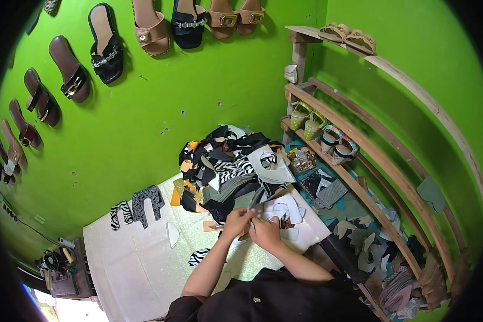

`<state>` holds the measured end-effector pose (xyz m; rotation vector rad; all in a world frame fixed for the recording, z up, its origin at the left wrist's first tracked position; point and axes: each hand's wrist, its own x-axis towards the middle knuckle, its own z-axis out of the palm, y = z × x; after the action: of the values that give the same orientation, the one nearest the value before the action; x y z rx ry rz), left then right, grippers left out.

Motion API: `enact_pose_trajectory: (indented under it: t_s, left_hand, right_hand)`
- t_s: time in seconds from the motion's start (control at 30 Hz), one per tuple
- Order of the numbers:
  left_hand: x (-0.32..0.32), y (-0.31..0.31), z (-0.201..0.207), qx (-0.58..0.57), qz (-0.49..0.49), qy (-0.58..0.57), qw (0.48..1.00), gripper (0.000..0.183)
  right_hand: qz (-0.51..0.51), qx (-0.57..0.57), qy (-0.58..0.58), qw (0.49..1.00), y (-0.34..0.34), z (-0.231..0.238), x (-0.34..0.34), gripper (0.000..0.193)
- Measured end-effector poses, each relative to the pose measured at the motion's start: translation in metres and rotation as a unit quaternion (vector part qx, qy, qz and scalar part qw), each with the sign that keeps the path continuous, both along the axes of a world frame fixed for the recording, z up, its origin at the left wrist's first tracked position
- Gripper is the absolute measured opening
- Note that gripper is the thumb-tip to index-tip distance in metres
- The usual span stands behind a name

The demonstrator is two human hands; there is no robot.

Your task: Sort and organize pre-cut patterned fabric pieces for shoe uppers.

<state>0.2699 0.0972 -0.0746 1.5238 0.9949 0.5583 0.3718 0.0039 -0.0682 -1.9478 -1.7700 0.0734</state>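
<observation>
My left hand (pixel 238 223) and my right hand (pixel 265 232) are close together over the front of the scrap heap, fingers closed. A narrow dark grey piece (pixel 256 198) shows just past the fingertips; whether it is held or lies on the heap behind, I cannot tell. Something small and dark shows between the hands, too small to name. Beyond them rises a heap of material scraps (pixel 236 167) in black, grey, orange and zebra stripes. White cut pieces (pixel 284 209) lie beside my right hand. Near my left forearm is a zebra-striped piece (pixel 199 257).
The pale table (pixel 123 268) carries a grey patterned cutout (pixel 147 205), a zebra cutout (pixel 121 216) and a white sliver (pixel 172 235). A wooden rack (pixel 354 140) with sandals stands at right, scraps behind it. Sandals (pixel 106 45) hang on the green wall. Tools (pixel 59 265) sit at far left.
</observation>
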Motion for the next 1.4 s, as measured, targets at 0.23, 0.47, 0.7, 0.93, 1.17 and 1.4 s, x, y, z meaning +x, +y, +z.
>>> enact_pose_trajectory:
  t_s: [0.23, 0.47, 0.7, 0.93, 1.17, 1.4]
  left_hand:
    - [-0.014, 0.012, 0.002, 0.07, 0.044, 0.044, 0.996, 0.041]
    - [-0.007, -0.029, 0.026, 0.185, -0.03, 0.152, 0.97, 0.033]
    - [-0.021, -0.036, 0.048, 0.334, -0.086, 0.183, 0.921, 0.035]
    - [0.002, 0.045, 0.069, 0.483, 0.085, 0.18, 0.853, 0.041]
    - [0.022, 0.074, 0.044, 0.58, 0.071, 0.27, 0.766, 0.026]
    - [-0.002, 0.071, 0.028, 0.639, 0.078, 0.131, 0.754, 0.016]
  right_hand:
    - [0.049, -0.008, 0.213, 0.976, -0.018, 0.013, 0.007, 0.037]
    - [-0.072, 0.138, 0.316, 0.936, -0.003, -0.001, 0.05, 0.025]
    - [-0.104, 0.143, 0.153, 0.972, 0.041, 0.034, 0.073, 0.034]
    - [-0.013, 0.081, 0.014, 0.997, 0.108, 0.042, 0.077, 0.064]
    - [-0.046, 0.132, 0.002, 0.99, 0.124, 0.013, 0.093, 0.017]
    - [-0.108, 0.191, 0.061, 0.974, 0.131, 0.004, 0.104, 0.021]
